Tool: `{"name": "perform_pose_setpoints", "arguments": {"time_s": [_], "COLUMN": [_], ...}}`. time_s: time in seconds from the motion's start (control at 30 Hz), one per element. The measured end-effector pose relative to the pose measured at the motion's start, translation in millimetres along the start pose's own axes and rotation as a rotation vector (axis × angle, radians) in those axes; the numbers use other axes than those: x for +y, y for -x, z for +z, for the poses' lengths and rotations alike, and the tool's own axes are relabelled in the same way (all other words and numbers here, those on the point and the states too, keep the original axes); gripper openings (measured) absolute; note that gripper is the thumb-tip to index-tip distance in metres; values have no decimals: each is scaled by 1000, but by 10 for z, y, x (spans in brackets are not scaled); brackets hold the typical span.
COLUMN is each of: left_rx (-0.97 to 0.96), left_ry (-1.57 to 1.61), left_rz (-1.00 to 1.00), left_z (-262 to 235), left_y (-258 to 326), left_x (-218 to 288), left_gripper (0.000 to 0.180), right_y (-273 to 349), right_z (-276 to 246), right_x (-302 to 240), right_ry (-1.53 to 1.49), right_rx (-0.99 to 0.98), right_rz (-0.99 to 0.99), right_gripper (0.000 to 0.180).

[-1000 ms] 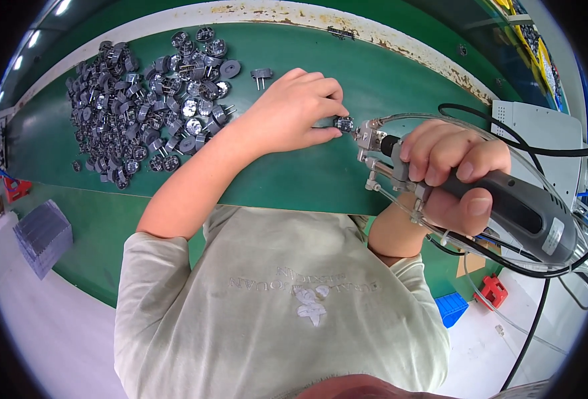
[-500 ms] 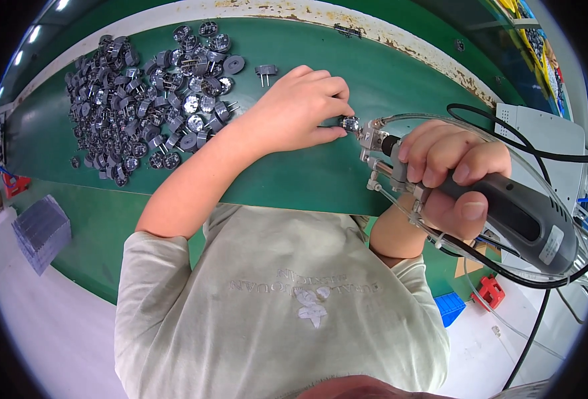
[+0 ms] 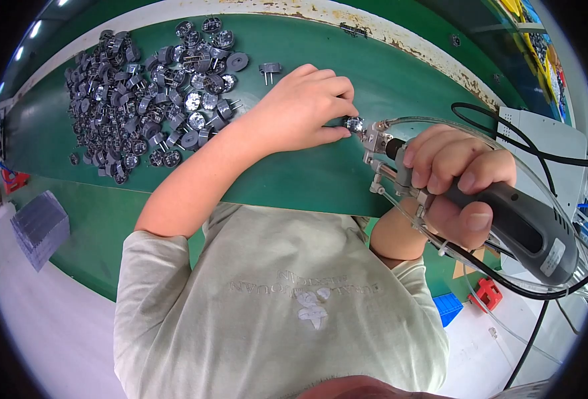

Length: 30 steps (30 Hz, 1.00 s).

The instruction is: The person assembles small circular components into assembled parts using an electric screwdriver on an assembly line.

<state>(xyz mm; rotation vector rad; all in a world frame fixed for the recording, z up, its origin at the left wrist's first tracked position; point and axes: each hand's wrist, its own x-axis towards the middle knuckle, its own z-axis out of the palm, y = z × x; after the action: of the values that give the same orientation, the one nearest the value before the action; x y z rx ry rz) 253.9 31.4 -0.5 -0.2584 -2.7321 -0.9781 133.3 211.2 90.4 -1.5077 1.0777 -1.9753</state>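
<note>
Right of the middle, over the green counter [image 3: 300, 183], I have a small round dark component [image 3: 354, 124] pinched between the thumb and fingers of my left hand [image 3: 309, 110]; my right hand [image 3: 465, 166] is wrapped around a grey handheld tool [image 3: 530, 229], its metal head [image 3: 376, 139] pointing left at the component; whether head and component touch, I cannot tell. To the left spreads a heap of similar components [image 3: 144, 104]; a lone component [image 3: 269, 68] lies apart from it, just beyond my left hand, pins pointing to the near side. I judge the step in hand to be working the tool on this one component; the next move, I think, calls for a steady pinch, the head well lined up, and my fingertips clear of the metal.
</note>
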Motion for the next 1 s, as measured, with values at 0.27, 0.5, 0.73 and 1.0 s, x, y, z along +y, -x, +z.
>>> {"name": "perform_pose_setpoints", "arguments": {"time_s": [0.27,0.5,0.73,1.0], "left_rx": [-9,-5,-6,-11], "left_ry": [6,8,14,7], "left_rz": [13,17,16,13], "left_z": [0,8,4,12], "left_y": [-44,-32,-41,-34], "left_x": [11,-1,5,-1], "left_gripper": [27,27,26,27], "right_y": [6,-13,5,-7], "right_z": [10,81,28,43], "right_x": [-38,-52,-48,-69], "right_ry": [24,94,31,113], "right_rx": [27,95,81,75], "right_rz": [-6,21,-4,12], "right_gripper": [34,31,32,31]}}
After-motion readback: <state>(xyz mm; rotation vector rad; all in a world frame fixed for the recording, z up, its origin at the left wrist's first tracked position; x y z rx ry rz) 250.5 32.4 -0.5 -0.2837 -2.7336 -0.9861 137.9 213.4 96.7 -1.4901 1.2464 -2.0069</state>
